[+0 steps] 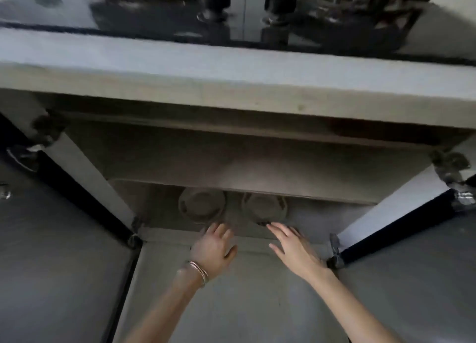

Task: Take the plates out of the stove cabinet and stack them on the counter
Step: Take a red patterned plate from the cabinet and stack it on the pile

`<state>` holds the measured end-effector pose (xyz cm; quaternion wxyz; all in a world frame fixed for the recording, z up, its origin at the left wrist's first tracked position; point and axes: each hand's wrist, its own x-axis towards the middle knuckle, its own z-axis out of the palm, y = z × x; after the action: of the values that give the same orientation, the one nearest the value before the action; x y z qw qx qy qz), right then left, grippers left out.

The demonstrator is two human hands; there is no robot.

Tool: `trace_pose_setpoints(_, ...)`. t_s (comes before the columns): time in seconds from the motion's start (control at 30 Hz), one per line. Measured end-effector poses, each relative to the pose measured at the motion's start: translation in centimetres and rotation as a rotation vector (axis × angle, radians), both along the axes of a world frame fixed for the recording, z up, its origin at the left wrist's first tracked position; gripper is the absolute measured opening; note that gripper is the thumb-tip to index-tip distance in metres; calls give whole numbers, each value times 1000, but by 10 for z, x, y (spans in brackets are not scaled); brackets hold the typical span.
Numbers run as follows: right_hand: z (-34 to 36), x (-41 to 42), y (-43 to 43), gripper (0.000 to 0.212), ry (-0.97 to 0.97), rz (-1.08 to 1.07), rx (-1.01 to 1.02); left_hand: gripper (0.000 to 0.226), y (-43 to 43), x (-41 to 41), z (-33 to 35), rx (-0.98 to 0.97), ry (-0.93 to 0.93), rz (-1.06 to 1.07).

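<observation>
Two round plates sit side by side on the floor of the open cabinet under the stove: the left plate [201,205] and the right plate [264,205]. Each may be a small stack, but the dim light hides the detail. My left hand [215,246], with bangles on its wrist, reaches toward the cabinet with fingers spread, its tips just short of the left plate's near rim. My right hand [292,246] is flat and spread too, its fingertips at the right plate's near edge. Neither hand holds anything.
The grey counter edge [231,67] runs across above the cabinet, with a black glass stove [244,10] and two knobs behind it. Both cabinet doors stand open: the left door [51,239] and the right door [412,265]. Hinges show at the cabinet corners.
</observation>
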<state>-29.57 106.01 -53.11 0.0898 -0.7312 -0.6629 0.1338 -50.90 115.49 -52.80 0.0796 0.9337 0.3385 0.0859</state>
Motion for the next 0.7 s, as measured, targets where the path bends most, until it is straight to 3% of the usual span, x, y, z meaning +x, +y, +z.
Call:
trace_pose_setpoints(0.3,-246,55,64,59,-29,-80,245,49,71,65,-233,60,-82,-106)
trace_pose_setpoints(0.5,-313,82,98,55,-107,-119,347,52,89,90,-302,43,-102,-68)
trace_pose_setpoints(0.7,-337,93,118,48,-171,-128,380,53,91,95,-322,32,-133,-35)
